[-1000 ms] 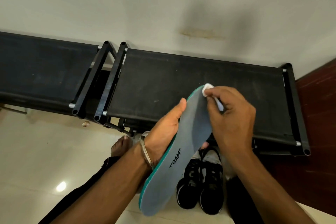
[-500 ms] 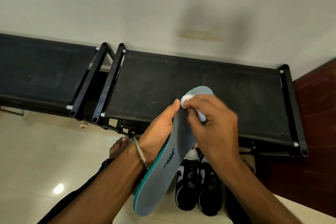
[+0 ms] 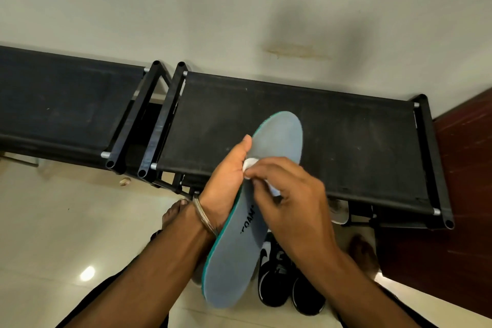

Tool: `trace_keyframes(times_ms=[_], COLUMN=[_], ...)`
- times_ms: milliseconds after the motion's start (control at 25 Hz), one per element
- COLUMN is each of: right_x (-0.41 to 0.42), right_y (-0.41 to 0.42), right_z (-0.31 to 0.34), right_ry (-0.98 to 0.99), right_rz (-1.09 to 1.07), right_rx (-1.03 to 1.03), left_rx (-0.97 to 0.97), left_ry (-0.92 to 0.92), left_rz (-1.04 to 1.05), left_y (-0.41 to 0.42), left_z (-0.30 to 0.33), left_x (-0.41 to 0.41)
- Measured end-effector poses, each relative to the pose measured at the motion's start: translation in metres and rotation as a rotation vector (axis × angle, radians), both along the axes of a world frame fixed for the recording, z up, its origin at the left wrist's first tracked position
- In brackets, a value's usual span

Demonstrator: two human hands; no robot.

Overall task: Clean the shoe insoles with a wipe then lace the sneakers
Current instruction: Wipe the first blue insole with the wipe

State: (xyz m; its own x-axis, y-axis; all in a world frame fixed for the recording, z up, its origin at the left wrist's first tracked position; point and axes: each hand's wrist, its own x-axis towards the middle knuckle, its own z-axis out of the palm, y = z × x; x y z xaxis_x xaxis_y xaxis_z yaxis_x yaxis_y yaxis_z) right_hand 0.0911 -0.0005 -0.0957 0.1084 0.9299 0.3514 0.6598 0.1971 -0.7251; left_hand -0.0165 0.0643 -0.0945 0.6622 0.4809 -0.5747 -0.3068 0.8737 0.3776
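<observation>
My left hand holds a grey insole with a teal edge from underneath, thumb along its left rim. The insole slants from lower left to upper right above the floor. My right hand pinches a small white wipe and presses it on the insole's middle, just beside my left thumb. A pair of black sneakers with white logos stands on the floor below the insole, partly hidden by my right forearm.
Two black fabric-topped racks stand side by side against the white wall. A white shoe shows under the right rack. A dark red-brown door is at the right. My bare feet rest on the pale tiled floor.
My right hand has slid the wipe down the insole from its toe end toward the middle, baring the toe. My left hand kept its hold.
</observation>
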Motion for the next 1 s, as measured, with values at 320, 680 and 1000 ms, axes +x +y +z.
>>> trace_keyframes(times_ms=[320, 680, 1000], right_x=[0.009, 0.039, 0.003], right_y=[-0.001, 0.013, -0.001], right_z=[-0.007, -0.01, 0.018], right_ry=[-0.117, -0.12, 0.809], right_rz=[0.192, -0.101, 0.231], right_rx=[0.024, -0.024, -0.486], left_rx=[-0.014, 0.057, -0.029], left_ry=[-0.007, 0.118, 0.054], left_rz=[0.08, -0.008, 0.089], left_y=[0.013, -0.002, 0.018], left_z=[-0.001, 0.006, -0.006], left_x=[-0.014, -0.003, -0.022])
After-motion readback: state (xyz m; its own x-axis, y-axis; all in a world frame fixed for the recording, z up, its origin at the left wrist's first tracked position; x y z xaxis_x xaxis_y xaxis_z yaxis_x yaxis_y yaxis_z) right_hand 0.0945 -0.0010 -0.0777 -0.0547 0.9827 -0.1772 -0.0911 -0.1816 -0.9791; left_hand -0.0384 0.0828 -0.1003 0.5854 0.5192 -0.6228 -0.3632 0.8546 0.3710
